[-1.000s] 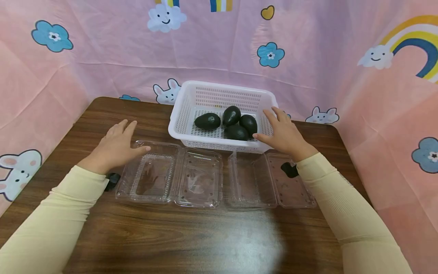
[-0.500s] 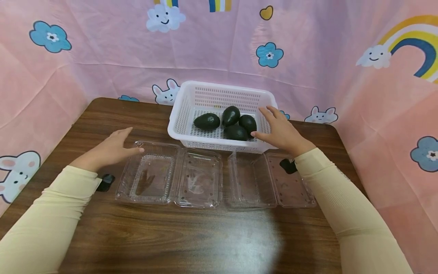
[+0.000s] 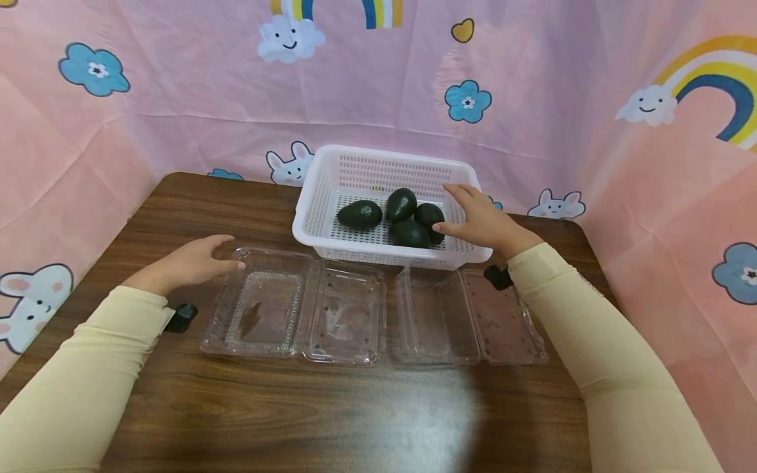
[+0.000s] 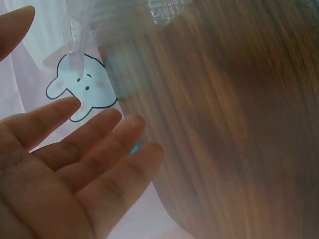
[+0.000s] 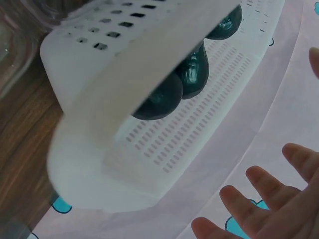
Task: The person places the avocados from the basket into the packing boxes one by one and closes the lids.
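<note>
Several dark green avocados (image 3: 359, 215) lie in a white slotted plastic basket (image 3: 304, 217) at the back of the table. My right hand (image 3: 480, 218) hovers over the basket's right end, fingers spread, thumb overlapping the nearest avocado in the head view. In the right wrist view its fingers (image 5: 269, 196) are apart and hold nothing, with the basket (image 5: 99, 164) beside them. My left hand (image 3: 188, 264) is held above the left edge of a clear clamshell container (image 3: 343, 315). Its fingers (image 4: 114, 174) are loosely extended in the left wrist view, with nothing in them.
Another clear clamshell container (image 3: 437, 315) lies opened to the right of the first, in front of the basket. Both stand on a dark wooden table (image 3: 284, 414). A pink patterned cloth (image 3: 378, 85) hangs behind and at both sides.
My left hand has moved left and a little down, its fingers drawing closer together. My right hand has shifted slightly left over the basket. The avocados and containers stay where they were.
</note>
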The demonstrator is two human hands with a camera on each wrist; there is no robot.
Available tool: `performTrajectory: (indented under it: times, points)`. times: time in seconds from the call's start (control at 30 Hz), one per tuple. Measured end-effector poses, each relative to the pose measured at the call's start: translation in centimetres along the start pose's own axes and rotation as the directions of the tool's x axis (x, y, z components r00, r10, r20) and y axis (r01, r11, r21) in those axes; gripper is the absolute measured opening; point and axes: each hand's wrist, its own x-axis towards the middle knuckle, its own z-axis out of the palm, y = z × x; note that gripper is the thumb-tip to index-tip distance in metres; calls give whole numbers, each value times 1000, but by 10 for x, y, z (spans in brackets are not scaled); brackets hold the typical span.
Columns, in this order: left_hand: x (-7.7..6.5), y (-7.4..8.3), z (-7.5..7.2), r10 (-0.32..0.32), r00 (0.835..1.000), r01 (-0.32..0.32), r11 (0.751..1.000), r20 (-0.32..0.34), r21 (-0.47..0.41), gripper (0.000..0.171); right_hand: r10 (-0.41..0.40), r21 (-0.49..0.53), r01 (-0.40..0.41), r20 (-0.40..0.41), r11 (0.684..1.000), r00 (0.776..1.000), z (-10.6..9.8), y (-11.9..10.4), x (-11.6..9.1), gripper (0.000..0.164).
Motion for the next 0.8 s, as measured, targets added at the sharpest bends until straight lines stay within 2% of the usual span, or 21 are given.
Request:
performTrajectory:
  times: [0.43, 0.8]
  points:
    - [6, -8, 0, 11, 1000, -11, 1000, 7, -22, 75, -51, -4, 52, 44, 999, 998, -7, 1, 21, 87]
    - [6, -12, 2, 20, 1000, -19, 998, 9, -56, 71, -44, 18, 43, 76, 999, 996, -7, 0, 38, 86]
